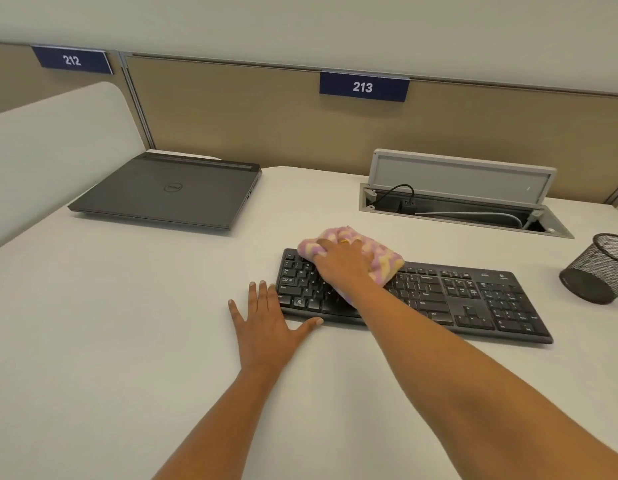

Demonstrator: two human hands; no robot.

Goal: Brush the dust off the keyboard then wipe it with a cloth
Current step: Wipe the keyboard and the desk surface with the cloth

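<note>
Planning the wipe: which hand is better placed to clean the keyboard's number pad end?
Right. The right hand holds the pink-and-yellow cloth on the keyboard; the left hand lies flat on the desk at its left end, holding nothing.

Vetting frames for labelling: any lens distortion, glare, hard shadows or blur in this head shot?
Head view: wide-angle perspective leans the partition post. Light is soft and even, with only faint shadows beside the left hand and under the keyboard. No glare on the laptop lid. The right hand and cloth look sharp, without smear. Key legends are soft and mostly unreadable.
</note>
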